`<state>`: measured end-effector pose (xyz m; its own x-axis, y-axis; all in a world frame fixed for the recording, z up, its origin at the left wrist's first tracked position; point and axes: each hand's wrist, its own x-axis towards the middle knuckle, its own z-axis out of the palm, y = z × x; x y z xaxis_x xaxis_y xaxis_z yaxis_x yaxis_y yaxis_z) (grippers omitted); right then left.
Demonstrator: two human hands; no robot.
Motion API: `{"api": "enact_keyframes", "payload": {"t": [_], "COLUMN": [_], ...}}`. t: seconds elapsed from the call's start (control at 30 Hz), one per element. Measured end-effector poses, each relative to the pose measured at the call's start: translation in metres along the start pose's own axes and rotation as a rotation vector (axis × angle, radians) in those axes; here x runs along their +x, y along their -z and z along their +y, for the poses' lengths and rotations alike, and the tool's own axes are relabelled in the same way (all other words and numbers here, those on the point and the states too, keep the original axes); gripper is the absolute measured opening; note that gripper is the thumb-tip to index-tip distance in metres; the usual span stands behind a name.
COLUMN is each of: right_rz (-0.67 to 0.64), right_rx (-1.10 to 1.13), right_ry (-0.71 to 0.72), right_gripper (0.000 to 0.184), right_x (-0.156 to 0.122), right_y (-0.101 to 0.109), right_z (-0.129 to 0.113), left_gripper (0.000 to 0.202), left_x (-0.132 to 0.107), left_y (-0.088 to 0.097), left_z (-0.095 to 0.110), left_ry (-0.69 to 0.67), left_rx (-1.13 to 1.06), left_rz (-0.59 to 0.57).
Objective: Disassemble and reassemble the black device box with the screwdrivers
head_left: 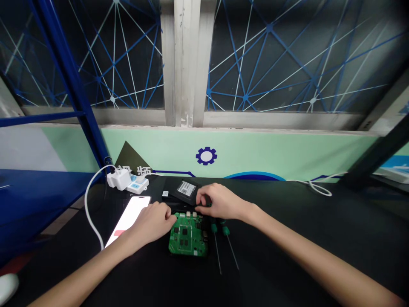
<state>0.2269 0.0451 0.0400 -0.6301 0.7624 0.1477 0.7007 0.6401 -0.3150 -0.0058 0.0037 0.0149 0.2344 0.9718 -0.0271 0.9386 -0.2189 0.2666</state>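
A green circuit board (pixel 188 235) with dark chips and white connectors lies on the black table. My left hand (pixel 156 222) is closed at its upper left corner, the thumb against or just over the board's edge. Past the upper right corner, my right hand (pixel 223 202) has its fingers curled, the tips at the edge of a black drive with a white label (pixel 186 189). Whatever either hand may hold is hidden. Two screwdrivers (pixel 226 231) with green handles lie right of the board, their shafts pointing toward me; the right hand partly covers the handles.
Left of the board lies a phone (pixel 130 215) with a lit white screen, partly under my left forearm. Behind it sit a white power strip (pixel 138 184) and charger (pixel 119 179) with a white cable (pixel 87 200). A blue metal post (pixel 75 89) rises at the left.
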Motion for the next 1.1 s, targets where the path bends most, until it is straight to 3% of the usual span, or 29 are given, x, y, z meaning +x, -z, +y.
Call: {"api": "enact_keyframes", "payload": {"t": [0.07, 0.13, 0.2, 0.33, 0.53, 0.77, 1.1], "right_rz": [-0.173, -0.239, -0.264, -0.288, -0.336, -0.281, -0.026], "right_rx": [0.015, -0.036, -0.134, -0.294, -0.375, -0.28, 0.077], "right_ry": [0.001, -0.016, -0.015, -0.029, -0.013, 0.04, 0.153], "right_gripper": [0.005, 0.001, 0.008, 0.005, 0.008, 0.004, 0.009], "right_x": [-0.006, -0.009, -0.009, -0.003, 0.007, 0.003, -0.017], "right_y": [0.004, 0.006, 0.005, 0.002, -0.001, -0.002, -0.007], "right_z": [-0.011, -0.02, -0.029, -0.041, -0.05, -0.039, -0.012], "left_gripper": [0.035, 0.035, 0.035, 0.035, 0.033, 0.021, 0.022], "left_x": [0.0, -0.001, -0.001, 0.001, 0.005, 0.01, 0.012], "left_y": [0.001, 0.002, 0.002, 0.001, 0.003, 0.015, 0.013], "left_z": [0.0, -0.001, -0.002, -0.005, -0.011, -0.024, -0.026], "left_ry": [-0.007, -0.013, -0.015, -0.027, -0.071, -0.145, -0.153], "left_rx": [-0.002, -0.003, -0.003, -0.015, -0.064, -0.19, -0.229], "left_rz": [-0.006, -0.007, -0.009, -0.024, -0.077, -0.263, -0.264]}}
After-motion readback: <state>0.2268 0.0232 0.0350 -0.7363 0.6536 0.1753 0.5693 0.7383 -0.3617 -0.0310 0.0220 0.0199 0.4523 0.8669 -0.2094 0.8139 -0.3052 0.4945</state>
